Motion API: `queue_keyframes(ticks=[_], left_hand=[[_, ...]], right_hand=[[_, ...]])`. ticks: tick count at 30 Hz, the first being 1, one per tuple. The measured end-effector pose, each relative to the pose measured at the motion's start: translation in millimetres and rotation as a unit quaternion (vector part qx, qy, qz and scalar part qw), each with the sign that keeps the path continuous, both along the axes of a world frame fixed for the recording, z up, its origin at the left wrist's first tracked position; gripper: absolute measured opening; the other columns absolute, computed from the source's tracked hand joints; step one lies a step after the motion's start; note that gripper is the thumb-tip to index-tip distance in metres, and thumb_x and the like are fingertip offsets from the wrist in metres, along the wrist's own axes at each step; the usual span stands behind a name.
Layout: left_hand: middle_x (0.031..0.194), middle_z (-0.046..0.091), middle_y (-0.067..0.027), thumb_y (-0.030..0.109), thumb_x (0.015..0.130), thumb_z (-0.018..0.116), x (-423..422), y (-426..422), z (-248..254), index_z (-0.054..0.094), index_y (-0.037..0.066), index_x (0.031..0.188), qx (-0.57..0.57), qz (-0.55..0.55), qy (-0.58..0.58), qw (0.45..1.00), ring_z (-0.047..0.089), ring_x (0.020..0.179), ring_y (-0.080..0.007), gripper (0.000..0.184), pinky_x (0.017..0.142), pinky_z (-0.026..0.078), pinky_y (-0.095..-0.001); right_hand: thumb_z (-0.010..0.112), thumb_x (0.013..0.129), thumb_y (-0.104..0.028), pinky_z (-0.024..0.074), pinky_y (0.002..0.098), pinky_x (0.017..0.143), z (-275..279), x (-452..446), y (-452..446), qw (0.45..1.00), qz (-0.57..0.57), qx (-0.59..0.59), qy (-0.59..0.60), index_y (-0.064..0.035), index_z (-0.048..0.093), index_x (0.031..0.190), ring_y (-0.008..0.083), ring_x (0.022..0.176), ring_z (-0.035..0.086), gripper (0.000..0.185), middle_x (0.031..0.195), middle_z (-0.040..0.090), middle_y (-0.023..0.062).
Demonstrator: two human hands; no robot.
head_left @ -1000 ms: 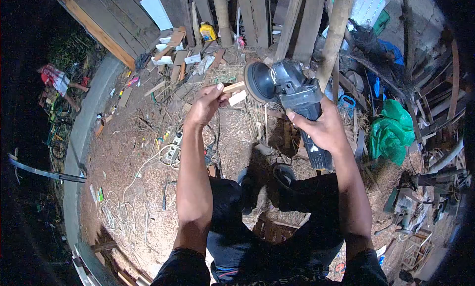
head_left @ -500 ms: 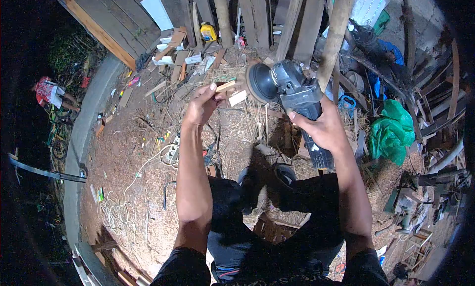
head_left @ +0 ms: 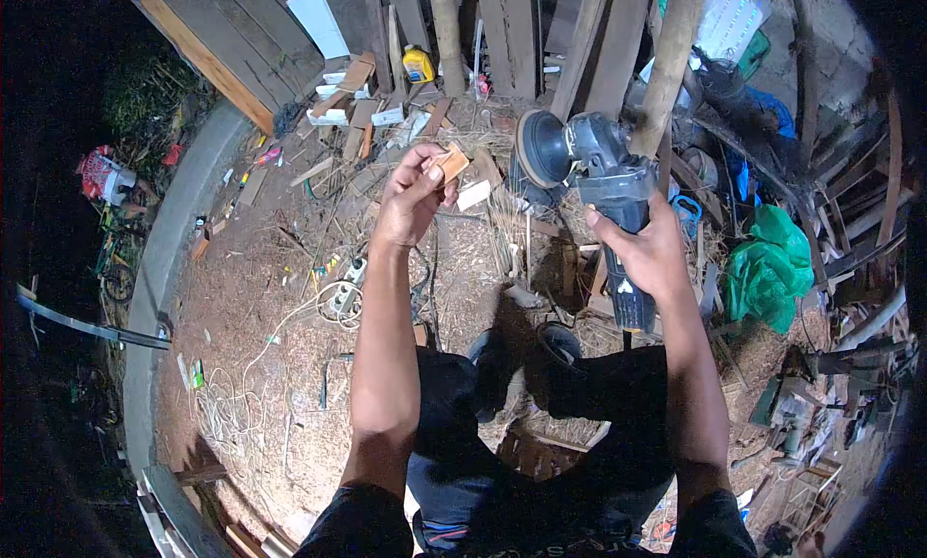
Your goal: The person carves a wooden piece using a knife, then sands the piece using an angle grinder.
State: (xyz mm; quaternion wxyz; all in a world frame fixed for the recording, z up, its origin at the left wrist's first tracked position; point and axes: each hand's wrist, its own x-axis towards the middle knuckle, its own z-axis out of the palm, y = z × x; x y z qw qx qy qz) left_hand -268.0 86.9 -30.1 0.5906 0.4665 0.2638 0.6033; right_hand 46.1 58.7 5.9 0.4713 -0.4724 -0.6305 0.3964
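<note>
My right hand (head_left: 645,247) is wrapped round the body of a black angle grinder (head_left: 610,186), held upright with its head at the top. A round sanding disc on a backing pad (head_left: 543,150) faces left from that head. In my left hand (head_left: 413,193) a small, pale brown piece of wood (head_left: 451,163) is pinched between thumb and fingers. A gap separates the wood from the disc. Whether the disc is spinning, I cannot tell.
Wood scraps and shavings cover the ground. A white power strip (head_left: 345,295) with a cable lies at left. Planks (head_left: 507,41) lean at the back beside a yellow container (head_left: 418,65). A green plastic bag (head_left: 771,268) lies at right. Another person (head_left: 99,177) is at far left.
The wood piece has come away from the disc, and my left hand has turned it so a broader face shows. The grinder has shifted slightly right in view.
</note>
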Motion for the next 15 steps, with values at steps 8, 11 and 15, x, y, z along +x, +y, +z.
queue_keyframes(ticks=[8,11,15], left_hand=[[0.095,0.06,-0.0065,0.013,0.092,0.062,3.4,7.6,-1.8,0.056,0.006,0.11,-0.011,0.065,0.031,0.997,0.054,0.076,-0.0153,0.021,0.066,0.043,-0.03],[0.09,0.06,-0.0048,0.013,0.092,0.063,7.5,7.6,-1.5,0.057,0.004,0.108,-0.02,0.075,0.057,0.995,0.053,0.075,-0.0131,0.019,0.067,0.042,-0.0284],[0.088,0.06,-0.0022,0.014,0.092,0.064,9.9,9.9,-4.5,0.059,0.004,0.107,-0.019,0.072,0.099,0.992,0.051,0.074,-0.0108,0.019,0.067,0.04,-0.0258]], right_hand=[[0.08,0.076,-0.013,0.0509,0.032,0.087,7.1,-4.3,-6.3,1.0,0.013,0.002,-0.013,0.0011,0.058,0.117,0.0172,0.096,0.066,0.048,0.107,0.069,0.0125],[0.08,0.076,-0.013,0.0505,0.0318,0.087,6.8,-6.1,-7.3,1.0,0.014,-0.005,-0.02,0.0012,0.058,0.117,0.0171,0.096,0.066,0.049,0.106,0.069,0.0124],[0.08,0.076,-0.013,0.05,0.0324,0.088,3.3,-11.0,-6.7,1.0,0.024,0.012,0.004,0.001,0.058,0.116,0.0172,0.096,0.066,0.048,0.105,0.069,0.0118]])
